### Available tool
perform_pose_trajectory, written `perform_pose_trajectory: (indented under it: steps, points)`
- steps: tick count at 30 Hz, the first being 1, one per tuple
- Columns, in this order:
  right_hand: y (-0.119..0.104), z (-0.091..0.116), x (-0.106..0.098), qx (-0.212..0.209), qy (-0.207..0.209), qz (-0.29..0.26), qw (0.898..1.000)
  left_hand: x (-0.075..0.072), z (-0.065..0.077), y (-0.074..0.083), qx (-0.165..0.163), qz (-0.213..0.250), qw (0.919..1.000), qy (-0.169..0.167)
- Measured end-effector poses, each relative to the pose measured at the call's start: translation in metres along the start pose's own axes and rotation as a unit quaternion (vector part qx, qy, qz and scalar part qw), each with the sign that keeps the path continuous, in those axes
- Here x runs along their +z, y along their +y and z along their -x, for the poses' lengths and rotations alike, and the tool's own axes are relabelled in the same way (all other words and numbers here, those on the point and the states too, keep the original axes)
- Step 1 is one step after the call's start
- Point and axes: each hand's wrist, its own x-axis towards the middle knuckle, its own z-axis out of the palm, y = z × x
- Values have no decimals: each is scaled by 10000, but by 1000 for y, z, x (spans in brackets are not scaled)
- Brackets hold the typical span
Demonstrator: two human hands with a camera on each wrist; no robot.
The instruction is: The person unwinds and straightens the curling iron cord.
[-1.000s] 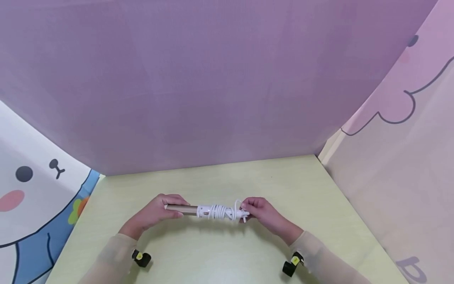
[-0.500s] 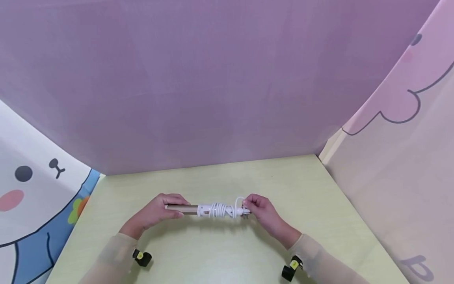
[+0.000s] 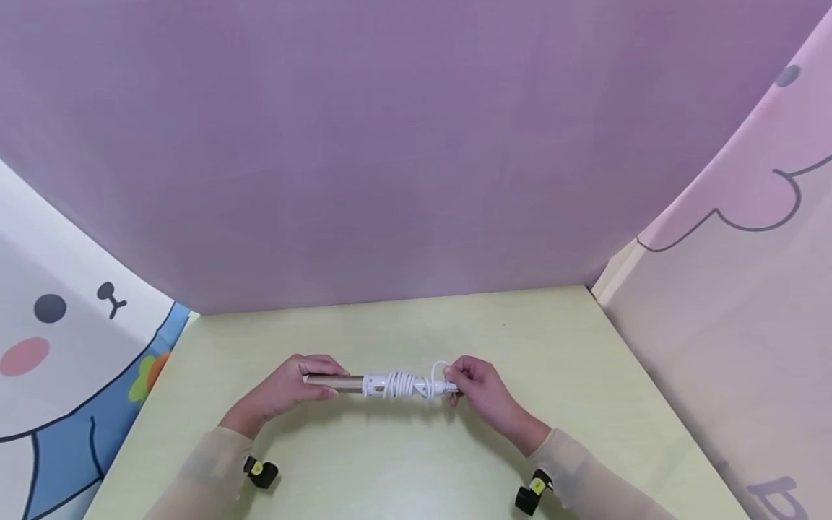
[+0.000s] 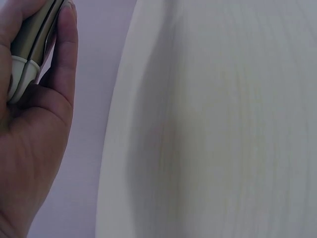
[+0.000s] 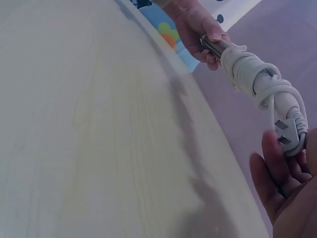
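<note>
Held level over the table is a hair straightener point(image 3: 351, 384) with gold plates and a white handle. Its white cord point(image 3: 399, 385) is wound in several turns round the handle. My left hand point(image 3: 286, 390) grips the plate end, thumb on the near side and fingers on the far side; the left wrist view shows the split between the plates point(image 4: 35, 35). At the other end my right hand point(image 3: 484, 393) pinches the cord by the two-pin plug point(image 5: 287, 134), whose flat prongs show in the right wrist view. A small cord loop point(image 3: 437, 368) rises beside those fingers.
The pale wooden table point(image 3: 403, 469) spreads below both hands. A purple cloth wall point(image 3: 403, 159) closes off the back, with printed cartoon panels at the left point(image 3: 71, 361) and right point(image 3: 715, 325). Each wrist carries a small black camera point(image 3: 263, 473).
My right hand has risen slightly and shifted at the plug, which has turned from hanging below the handle's end. The left hand keeps its grip. The head view has tilted a little.
</note>
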Motion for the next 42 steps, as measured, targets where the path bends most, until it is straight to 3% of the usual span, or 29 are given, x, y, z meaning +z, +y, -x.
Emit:
perform_pose_trajectory:
  steps: [5,11,18,26,30,34,39,42]
  points:
    - [4,0,3,-349,621,-152,9973,2,-2,-1,11,16,10000,-53]
    - [4,1,4,-313,806,-278,9959,5,-3,0,78,11,9999,-128]
    - [4,3,0,-5,375,-369,9986,5,-3,1,108,44,9998,-165]
    - [-1,7,-4,256,-104,-82,9996,4,-5,6,114,-41,9998,-144]
    - [-3,7,-4,580,-250,-420,9971,4,-6,7,81,-137,9998,-116]
    - [1,3,-11,1026,-811,-839,9879,3,-8,7,85,-152,9998,-109]
    - [14,-5,-29,1446,-2101,-1128,9603,0,-7,5,145,-150,9997,-82]
    - [19,-7,-39,1428,-2571,-1169,9486,-1,-4,4,181,-189,9996,-84]
